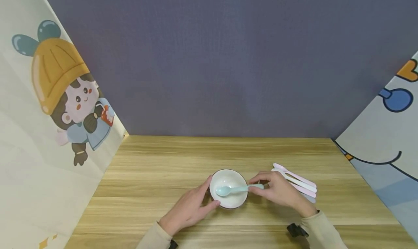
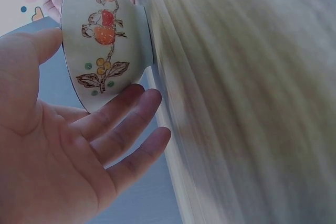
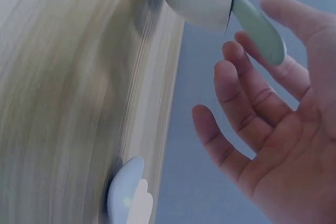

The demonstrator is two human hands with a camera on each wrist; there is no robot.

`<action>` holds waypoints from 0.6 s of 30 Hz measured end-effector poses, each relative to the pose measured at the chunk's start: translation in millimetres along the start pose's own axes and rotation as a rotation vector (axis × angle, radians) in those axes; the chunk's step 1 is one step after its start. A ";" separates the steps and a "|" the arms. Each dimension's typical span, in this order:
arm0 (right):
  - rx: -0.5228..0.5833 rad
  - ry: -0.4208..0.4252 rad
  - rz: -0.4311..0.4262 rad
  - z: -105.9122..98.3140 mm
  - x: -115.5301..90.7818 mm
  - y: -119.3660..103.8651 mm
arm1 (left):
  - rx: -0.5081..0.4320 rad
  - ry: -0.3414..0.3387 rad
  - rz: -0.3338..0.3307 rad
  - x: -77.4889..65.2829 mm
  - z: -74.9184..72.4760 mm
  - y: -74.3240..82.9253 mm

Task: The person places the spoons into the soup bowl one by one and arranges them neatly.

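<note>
Across bowl [image 1: 229, 177], spoon [image 1: 239, 189]; left hand [image 1: 193, 206] grips bowl; right hand [image 1: 277, 188] spread round handle [image 3: 260, 30], contact unclear

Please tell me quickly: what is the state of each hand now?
Left hand: holding the bowl by its side.
Right hand: open around the spoon's handle; whether it touches cannot be told.
</note>
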State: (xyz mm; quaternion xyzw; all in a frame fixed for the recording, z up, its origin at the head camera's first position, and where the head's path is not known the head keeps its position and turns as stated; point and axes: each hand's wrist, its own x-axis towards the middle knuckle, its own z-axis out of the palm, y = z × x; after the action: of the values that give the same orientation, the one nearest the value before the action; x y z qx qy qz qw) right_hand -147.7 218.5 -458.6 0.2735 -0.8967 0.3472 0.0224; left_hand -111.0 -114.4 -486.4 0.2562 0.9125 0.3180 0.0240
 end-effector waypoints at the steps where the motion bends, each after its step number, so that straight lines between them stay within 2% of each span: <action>1: 0.002 0.004 0.006 -0.7 -0.4 0.0 | 0.001 -0.001 -0.001 -0.2 -0.2 0.0; 10: 0.068 0.052 0.062 -13.5 -5.6 4.4 | -0.001 -0.009 -0.006 -0.3 -0.6 1.0; 18: 0.053 0.067 0.151 -21.9 -10.5 14.1 | 0.000 -0.004 -0.002 0.4 0.2 0.9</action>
State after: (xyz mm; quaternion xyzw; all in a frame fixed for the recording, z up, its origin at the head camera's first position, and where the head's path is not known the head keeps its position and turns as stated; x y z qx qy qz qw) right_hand -149.2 245.9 -453.0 0.1940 -0.9040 0.3804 0.0189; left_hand -110.9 -113.5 -486.0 0.2560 0.9126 0.3176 0.0263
